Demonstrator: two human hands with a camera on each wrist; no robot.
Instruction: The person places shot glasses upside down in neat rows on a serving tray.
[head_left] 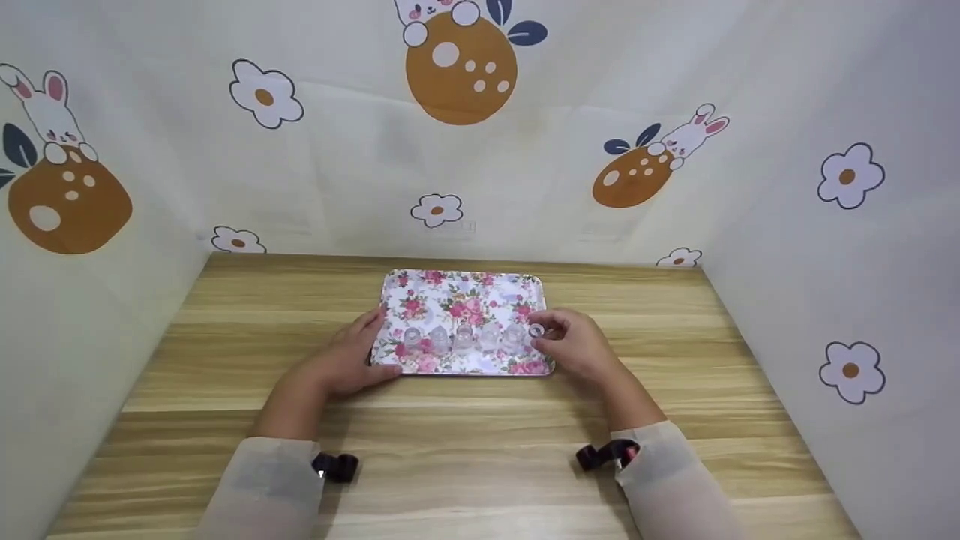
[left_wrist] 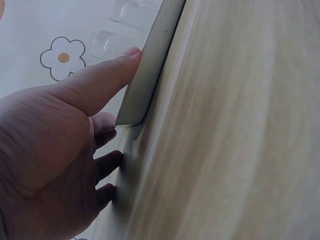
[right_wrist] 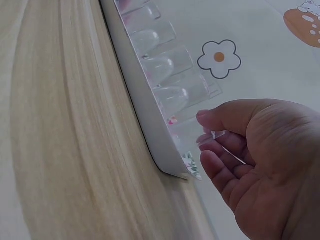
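A floral tray [head_left: 465,360] lies on the table with several small clear containers [head_left: 464,337] in a row near its front edge. My left hand [head_left: 341,360] rests at the tray's front left corner, the thumb on the front rim and the fingers along the left side. In the left wrist view that thumb touches the rim, and the lower fingers hang relaxed. At the row's right end my right hand [head_left: 577,345] pinches a small clear ring-shaped piece [head_left: 536,330] between thumb and fingers. The right wrist view shows this clear piece [right_wrist: 216,136] partly hidden by the fingers.
The wood-grain table [head_left: 465,465] is bounded by a patterned cloth backdrop [head_left: 337,172] behind and at both sides. A dark wrist camera [head_left: 337,466] sits at the left sleeve, and another dark camera [head_left: 596,456] at the right.
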